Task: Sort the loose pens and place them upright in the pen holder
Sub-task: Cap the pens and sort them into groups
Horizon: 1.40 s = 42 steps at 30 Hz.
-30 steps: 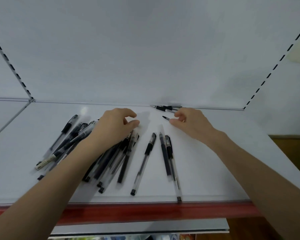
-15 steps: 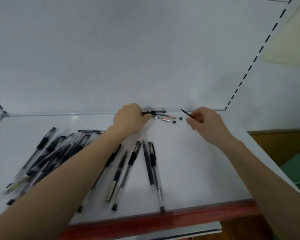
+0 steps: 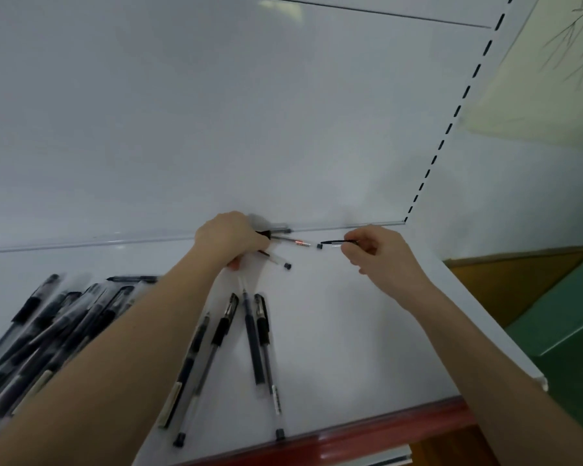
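Item: loose pens on a white shelf, head view.

1. Left hand: at the back of the shelf, fingers curled round the dark grip end of a red-marked pen. A second, clear pen sticks out from under the same hand. We cannot tell whether it is gripped too.
2. Right hand: thumb and fingertips pinch a slim black pen, held level. Its free tip sits just beside the capped end of the red-marked pen.
3. One grey pen lies along the back panel, behind the left hand.
4. Middle group: four pens fanned out flat, their ends near the red front edge.
5. Left heap: many dark-gripped pens lying crossed and blurred.

Writing: we note pale label strips on several barrels and a red mark on one; none is legible, and no brand can be read.

Obstruction: the left forearm crosses the shelf between the heap and the middle group, covering parts of both.

Surroundings: a slotted upright at the right end of the back panel, with green and brown surfaces beyond it.
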Available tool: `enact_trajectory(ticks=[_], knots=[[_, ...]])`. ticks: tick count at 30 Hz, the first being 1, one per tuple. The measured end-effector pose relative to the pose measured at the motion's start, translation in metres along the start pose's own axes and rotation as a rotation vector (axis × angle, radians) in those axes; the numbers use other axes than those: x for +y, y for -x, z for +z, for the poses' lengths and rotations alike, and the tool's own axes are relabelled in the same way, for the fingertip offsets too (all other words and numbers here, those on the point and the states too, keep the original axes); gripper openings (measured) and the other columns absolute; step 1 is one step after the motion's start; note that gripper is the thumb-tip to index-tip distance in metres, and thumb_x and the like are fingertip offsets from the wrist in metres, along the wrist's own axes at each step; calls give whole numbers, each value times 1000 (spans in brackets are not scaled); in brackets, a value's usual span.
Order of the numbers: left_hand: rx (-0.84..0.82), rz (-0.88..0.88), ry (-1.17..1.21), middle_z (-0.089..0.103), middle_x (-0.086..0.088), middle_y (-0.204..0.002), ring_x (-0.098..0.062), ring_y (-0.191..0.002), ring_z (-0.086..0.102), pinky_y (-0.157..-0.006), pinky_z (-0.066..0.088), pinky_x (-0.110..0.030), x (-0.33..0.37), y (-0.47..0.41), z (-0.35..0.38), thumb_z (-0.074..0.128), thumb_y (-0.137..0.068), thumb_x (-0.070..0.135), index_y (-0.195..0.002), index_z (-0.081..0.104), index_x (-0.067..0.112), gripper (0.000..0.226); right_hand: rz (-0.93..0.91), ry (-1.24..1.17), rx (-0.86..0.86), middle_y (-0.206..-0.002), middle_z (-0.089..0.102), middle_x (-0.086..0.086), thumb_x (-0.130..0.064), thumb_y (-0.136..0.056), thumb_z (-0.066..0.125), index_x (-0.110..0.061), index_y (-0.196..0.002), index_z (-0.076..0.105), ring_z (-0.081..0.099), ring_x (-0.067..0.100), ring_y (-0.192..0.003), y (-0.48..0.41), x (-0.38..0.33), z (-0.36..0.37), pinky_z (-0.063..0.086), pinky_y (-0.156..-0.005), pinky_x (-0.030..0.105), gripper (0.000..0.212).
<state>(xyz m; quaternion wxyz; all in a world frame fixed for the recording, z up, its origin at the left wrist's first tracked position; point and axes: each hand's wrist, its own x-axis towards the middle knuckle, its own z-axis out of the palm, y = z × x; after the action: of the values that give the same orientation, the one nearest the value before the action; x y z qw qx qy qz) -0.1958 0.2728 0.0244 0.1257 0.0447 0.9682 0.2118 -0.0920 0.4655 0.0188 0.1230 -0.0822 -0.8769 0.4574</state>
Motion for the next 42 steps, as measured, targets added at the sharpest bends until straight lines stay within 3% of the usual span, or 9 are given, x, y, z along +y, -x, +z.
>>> enact_trajectory(ticks=[4,11,14,20,25,28,31,35,42], knots=[[35,-20,99,59,-6,-54,-24,-51,58,-62,50,-25,-4,2,6,55,-79,26,-62,50,8,25,-15,-99,15,-78,62,0,-13,-86,58,-20,-91,61,58,21,-79,-3,-7,8,51,-82,41,9],[70,-65,344,57,-7,-42,-22,-45,57,-58,54,-30,-15,5,5,51,-79,8,-60,51,3,19,-22,-197,32,-74,62,-4,-8,-86,58,-18,-89,60,59,20,-75,0,-16,19,50,-68,29,11],[79,-58,266,50,-2,-27,-22,-40,56,-59,54,-27,-15,7,5,51,-78,11,-58,51,4,21,-14,-180,15,-77,62,-2,-10,-86,59,-19,-90,60,59,21,-76,0,-17,23,51,-71,33,10],[80,-54,296,50,0,-26,-18,-37,53,-54,51,-22,-18,10,6,51,-75,9,-53,52,5,22,-7,-176,27,-77,63,-2,-12,-86,59,-20,-89,61,59,20,-75,7,-18,23,51,-79,40,10],[55,-69,641,57,-3,-37,-14,-34,56,-47,49,-21,-19,18,4,57,-77,10,-60,53,3,19,-15,-205,57,-75,63,-4,-10,-87,58,-18,-92,62,60,14,-70,10,-22,22,53,-72,32,10],[55,40,864,65,-14,-65,-12,-44,63,-54,55,-26,-16,33,-12,60,-82,13,-66,56,2,20,-32,-354,84,-77,64,-2,-7,-88,57,-19,-91,63,63,1,-63,9,-32,17,53,-60,15,13],[103,203,1044,68,-24,-79,-19,-60,69,-60,59,-26,-12,64,-32,57,-83,2,-66,53,2,17,-59,-566,80,-79,65,5,-3,-87,58,-18,-89,65,67,5,-67,7,-52,9,54,-64,15,17],[209,352,1007,66,-13,-68,-12,-54,64,-61,58,-26,-20,114,-41,59,-82,2,-71,58,2,11,-158,-682,35,-77,66,4,-1,-88,55,-15,-89,67,70,12,-72,10,-87,5,54,-70,17,19],[374,391,928,54,2,-58,-5,-43,44,-41,37,-15,-44,153,-35,60,-84,10,-76,57,8,8,-266,-736,30,-76,64,3,-4,-89,55,-13,-91,63,71,14,-72,27,-128,18,53,-66,18,13]])
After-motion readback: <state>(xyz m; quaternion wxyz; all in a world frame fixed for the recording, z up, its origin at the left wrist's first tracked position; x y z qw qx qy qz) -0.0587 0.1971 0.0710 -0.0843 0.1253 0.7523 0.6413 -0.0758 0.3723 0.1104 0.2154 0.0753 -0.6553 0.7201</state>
